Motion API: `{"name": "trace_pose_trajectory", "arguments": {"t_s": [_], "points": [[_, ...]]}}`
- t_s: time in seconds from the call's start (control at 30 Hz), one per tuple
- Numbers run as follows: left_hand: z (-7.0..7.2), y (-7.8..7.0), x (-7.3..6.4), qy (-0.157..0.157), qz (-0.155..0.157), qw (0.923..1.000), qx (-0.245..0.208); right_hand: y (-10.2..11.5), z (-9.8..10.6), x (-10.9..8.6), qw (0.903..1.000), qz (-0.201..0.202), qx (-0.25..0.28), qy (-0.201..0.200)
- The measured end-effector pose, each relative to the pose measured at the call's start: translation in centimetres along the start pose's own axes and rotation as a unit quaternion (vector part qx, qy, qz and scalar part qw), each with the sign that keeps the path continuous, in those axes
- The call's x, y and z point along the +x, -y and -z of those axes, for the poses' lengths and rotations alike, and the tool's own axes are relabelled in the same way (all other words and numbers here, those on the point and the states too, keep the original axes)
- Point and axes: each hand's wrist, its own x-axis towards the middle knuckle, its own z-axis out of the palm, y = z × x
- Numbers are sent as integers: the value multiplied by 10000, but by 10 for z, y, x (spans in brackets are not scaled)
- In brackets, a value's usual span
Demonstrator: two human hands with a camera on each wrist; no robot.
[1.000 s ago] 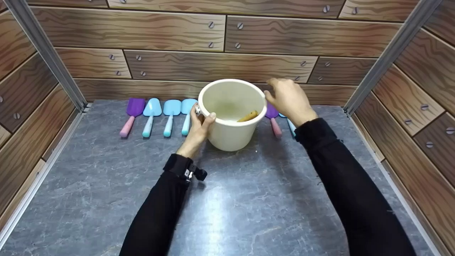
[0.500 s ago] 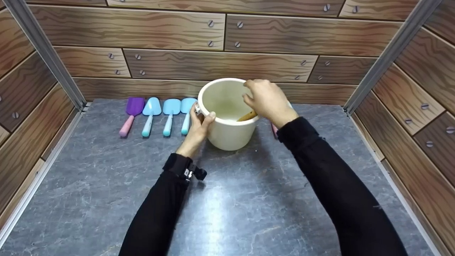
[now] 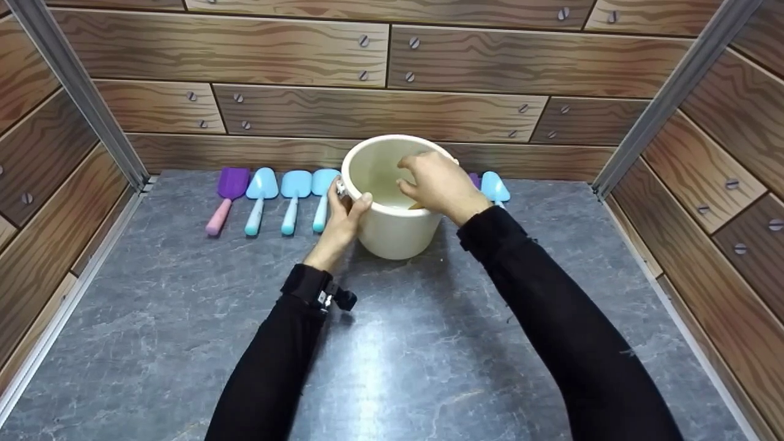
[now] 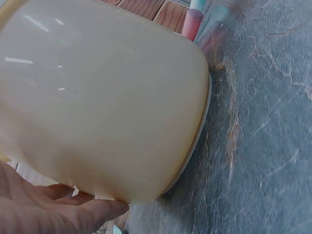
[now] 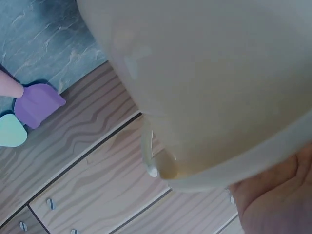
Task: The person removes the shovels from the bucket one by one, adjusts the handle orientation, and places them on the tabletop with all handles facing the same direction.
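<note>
A cream-coloured bucket point(image 3: 401, 236) stands upright on the grey marbled tabletop, near the back wall. My left hand point(image 3: 343, 217) holds its left side, thumb on the wall just under the rim. The left wrist view shows that hand point(image 4: 63, 209) with its fingers along the outer wall. Over the bucket's right rim, my right hand point(image 3: 438, 180) reaches into the mouth, thumb and forefinger apart; its other fingers are hidden. A tan, stick-like piece point(image 3: 416, 206) inside shows only a sliver below the right hand. In the right wrist view, part of that hand point(image 5: 275, 200) appears past the rim.
Several toy shovels lie in a row along the back: a purple one with a pink handle point(image 3: 233, 184) and blue ones point(image 3: 297, 184) left of the bucket, another blue shovel point(image 3: 493, 185) on the right. Wood-patterned walls point(image 3: 275, 52) enclose the table on three sides.
My right hand has moved left from beside the bucket's right rim into its mouth, covering most of the tan piece. The left hand and the bucket have stayed in place.
</note>
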Motion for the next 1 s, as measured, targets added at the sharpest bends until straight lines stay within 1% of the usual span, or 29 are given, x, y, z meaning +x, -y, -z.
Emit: {"name": "trace_pose_trajectory", "arguments": {"t_s": [0.07,0.1,0.17,0.2,0.23,0.3,0.33,0.4,0.47,0.5,0.53,0.57,0.67,0.7,0.73,0.77,0.8,0.9,0.93,0.97,1.0], "points": [[3,6,4,27,2,10000,-7,-2,-4,3,9999,67,43,121],[5,12,8,13,27,10000,73,-4,-6,5,9997,109,57,192],[9,22,15,-19,76,9997,239,-15,-17,14,9993,187,40,336],[12,28,18,-8,93,9996,257,-20,-22,18,9988,199,34,456],[13,30,20,-3,124,9995,294,-25,-27,23,9980,183,33,611],[16,39,25,-44,186,9989,433,-35,-37,33,9952,103,23,977],[16,39,24,-21,183,9992,367,-40,-42,37,9930,36,28,1183],[16,38,24,1,187,9994,306,-43,-44,44,9872,-96,45,1590],[15,35,22,-29,202,9990,394,-45,-47,48,9823,-167,22,1865],[13,30,19,-14,180,9993,324,-45,-46,48,9802,-195,4,1969],[13,30,19,-19,166,9993,333,-43,-45,48,9786,-219,-18,2048],[11,24,15,-36,164,9993,329,-35,-38,44,9769,-267,-10,2120],[19,55,36,-43,117,9999,113,-14,-16,28,9727,-425,61,2280],[17,48,31,-35,88,10000,12,-8,-9,23,9711,-489,92,2333],[18,52,34,-83,85,9999,86,-3,-4,19,9698,-543,121,2375],[16,47,31,-64,77,9999,10,1,2,16,9686,-561,139,2417],[16,48,31,-58,74,10000,-3,0,2,15,9680,-550,131,2446],[2,1,-1,-59,109,9999,77,0,3,16,9664,-503,72,2518],[1,2,0,-59,127,9999,100,-1,3,16,9661,-479,44,2537],[-1,-5,-5,-33,138,9999,60,-1,3,16,9656,-459,26,2558],[-2,-7,-7,-52,154,9998,98,-1,3,16,9651,-461,10,2578]]}}
